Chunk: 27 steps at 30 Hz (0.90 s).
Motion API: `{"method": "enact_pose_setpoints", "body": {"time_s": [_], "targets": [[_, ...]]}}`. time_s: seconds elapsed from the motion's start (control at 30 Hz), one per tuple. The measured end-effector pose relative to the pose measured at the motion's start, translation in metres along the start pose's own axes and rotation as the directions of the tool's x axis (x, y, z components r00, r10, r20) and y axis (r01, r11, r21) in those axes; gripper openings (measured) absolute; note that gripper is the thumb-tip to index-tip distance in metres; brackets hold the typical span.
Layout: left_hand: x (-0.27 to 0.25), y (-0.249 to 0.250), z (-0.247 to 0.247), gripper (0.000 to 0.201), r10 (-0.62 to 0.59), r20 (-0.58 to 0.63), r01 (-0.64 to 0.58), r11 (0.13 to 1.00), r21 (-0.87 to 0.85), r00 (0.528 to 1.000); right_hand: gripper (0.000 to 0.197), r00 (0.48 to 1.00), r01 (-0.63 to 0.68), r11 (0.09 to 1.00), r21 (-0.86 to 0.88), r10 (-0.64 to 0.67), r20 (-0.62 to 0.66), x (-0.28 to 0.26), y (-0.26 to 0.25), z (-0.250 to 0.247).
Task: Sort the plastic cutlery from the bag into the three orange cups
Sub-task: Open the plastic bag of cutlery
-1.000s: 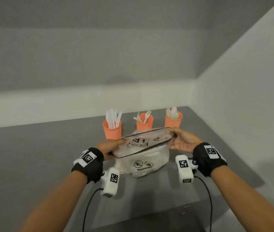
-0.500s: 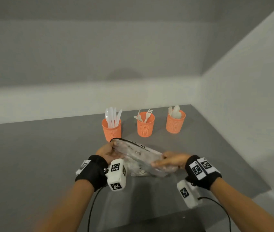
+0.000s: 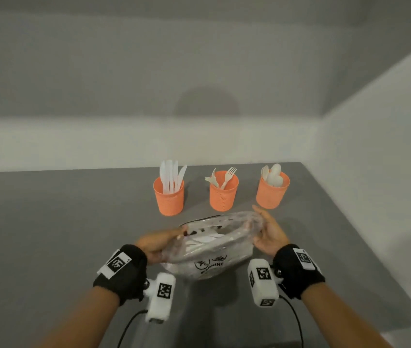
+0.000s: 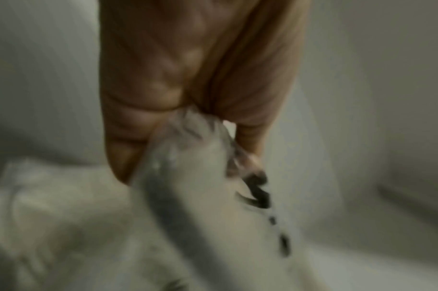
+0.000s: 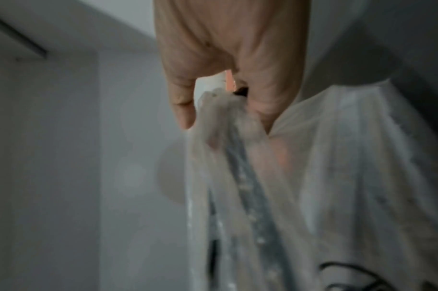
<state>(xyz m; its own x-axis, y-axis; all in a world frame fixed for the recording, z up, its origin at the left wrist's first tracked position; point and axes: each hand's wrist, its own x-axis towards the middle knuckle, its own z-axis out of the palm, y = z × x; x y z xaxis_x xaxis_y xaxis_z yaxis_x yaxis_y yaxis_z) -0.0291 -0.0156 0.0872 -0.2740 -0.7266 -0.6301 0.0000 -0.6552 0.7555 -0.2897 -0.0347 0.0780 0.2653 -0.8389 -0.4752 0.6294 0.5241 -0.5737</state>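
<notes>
Nearest the camera: two forearms with black wrist bands and white tagged camera pods. Left hand has its fingers curled round the left end of the clear plastic bag, film bunched in the pinch, confirmed in the left wrist view. Right hand grips the right end, thumb and fingers closed on gathered film, index finger looks straighter along the top. The bag is held between both hands just over the grey table, printed warning text on the near side, mouth facing up and partly open. Something pale shows inside, cannot tell if cutlery or folds.

Handling, as a judgement: thin soft film, very light, crumples and slips, no stiffness. Hold the rim or end gathers with a firm pinch, as it is held here.

Beyond the bag, a row of three: left orange cup with white knives, middle orange cup with forks, right orange cup with spoons. All upright, apart from each other, the bag near but not touching. Sorting looks mostly or fully done.

Versus half a second ago: then the bag was tilted flat and lower, hands close in front; it has come up and forward toward the cups, mouth reopened, right hand moved out to the far-right end. Cups unchanged.
</notes>
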Motion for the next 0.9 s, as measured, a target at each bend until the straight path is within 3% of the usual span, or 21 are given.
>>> {"method": "enact_pose_setpoints", "body": {"time_s": [0.07, 0.1, 0.2, 0.27, 0.33, 0.37, 0.43, 0.5, 0.53, 0.6, 0.63, 0.7, 0.8, 0.83, 0.87, 0.9], "targets": [[0.006, 0.002, -0.008, 0.032, 0.003, -0.024, -0.011, 0.940, -0.340, 1.000, 0.048, 0.999, -0.030, 0.971, -0.239, 0.037, 0.026, -0.002, 0.005, -0.003], [0.010, 0.002, -0.011, 0.035, -0.009, -0.056, -0.015, 0.910, -0.415, 0.998, 0.044, 0.997, -0.062, 0.923, -0.379, 0.074, 0.018, -0.007, 0.007, -0.003], [0.017, 0.000, -0.004, 0.036, -0.028, -0.090, -0.023, 0.855, -0.517, 0.996, 0.025, 0.976, -0.174, 0.706, -0.687, 0.215, -0.026, -0.014, 0.016, -0.009], [0.020, -0.003, 0.006, 0.036, -0.042, -0.037, 0.016, 0.856, -0.517, 0.998, 0.019, 0.970, -0.205, 0.707, -0.677, 0.240, -0.043, -0.015, 0.017, -0.011], [0.018, -0.003, 0.012, 0.036, -0.032, -0.011, 0.022, 0.876, -0.481, 0.999, 0.024, 0.973, -0.223, 0.844, -0.489, 0.227, -0.051, -0.016, 0.012, -0.010], [0.018, -0.001, 0.012, 0.033, -0.027, -0.029, 0.011, 0.890, -0.456, 0.999, 0.027, 0.976, -0.202, 0.922, -0.331, 0.217, 0.009, -0.017, 0.009, -0.009], [0.016, 0.004, 0.010, 0.029, 0.006, -0.066, -0.031, 0.922, -0.385, 0.998, 0.032, 0.992, -0.121, 0.986, -0.117, 0.123, 0.006, -0.017, 0.006, -0.010], [0.021, 0.000, 0.009, 0.059, 0.139, -0.253, -0.174, 0.977, -0.122, 0.957, 0.048, 0.996, -0.052, 0.976, -0.214, 0.036, -0.079, -0.015, 0.007, -0.016], [0.020, -0.003, 0.011, 0.070, 0.262, -0.361, -0.235, 0.965, 0.117, 0.895, 0.052, 0.997, -0.027, 0.948, -0.317, 0.001, -0.083, -0.016, 0.009, -0.015], [0.013, -0.013, 0.018, 0.072, 0.528, -0.394, -0.292, 0.803, 0.520, 0.752, 0.066, 0.976, 0.051, 0.823, -0.566, -0.162, -0.148, -0.016, 0.012, -0.015], [0.012, -0.020, 0.020, 0.068, 0.613, -0.352, -0.306, 0.714, 0.629, 0.707, 0.072, 0.933, 0.067, 0.702, -0.709, -0.296, -0.205, -0.020, 0.013, -0.011], [0.012, -0.032, 0.025, 0.055, 0.669, -0.313, -0.276, 0.621, 0.733, 0.674, 0.065, 0.836, 0.073, 0.411, -0.909, -0.523, -0.169, -0.026, 0.023, -0.006], [0.017, -0.039, 0.031, 0.032, 0.654, -0.325, -0.176, 0.580, 0.796, 0.683, 0.033, 0.839, 0.069, 0.079, -0.994, -0.544, 0.015, -0.028, 0.043, -0.001], [0.021, -0.039, 0.031, 0.025, 0.668, -0.323, -0.180, 0.569, 0.802, 0.671, 0.031, 0.827, 0.076, 0.029, -0.997, -0.560, 0.047, -0.026, 0.046, -0.002], [0.023, -0.037, 0.030, 0.022, 0.670, -0.326, -0.188, 0.574, 0.797, 0.667, 0.037, 0.823, 0.088, 0.044, -0.995, -0.567, 0.047, -0.022, 0.048, -0.005], [0.027, -0.035, 0.028, 0.025, 0.671, -0.332, -0.212, 0.594, 0.776, 0.663, 0.045, 0.824, 0.105, 0.120, -0.987, -0.566, 0.020, -0.020, 0.047, -0.005]]}}
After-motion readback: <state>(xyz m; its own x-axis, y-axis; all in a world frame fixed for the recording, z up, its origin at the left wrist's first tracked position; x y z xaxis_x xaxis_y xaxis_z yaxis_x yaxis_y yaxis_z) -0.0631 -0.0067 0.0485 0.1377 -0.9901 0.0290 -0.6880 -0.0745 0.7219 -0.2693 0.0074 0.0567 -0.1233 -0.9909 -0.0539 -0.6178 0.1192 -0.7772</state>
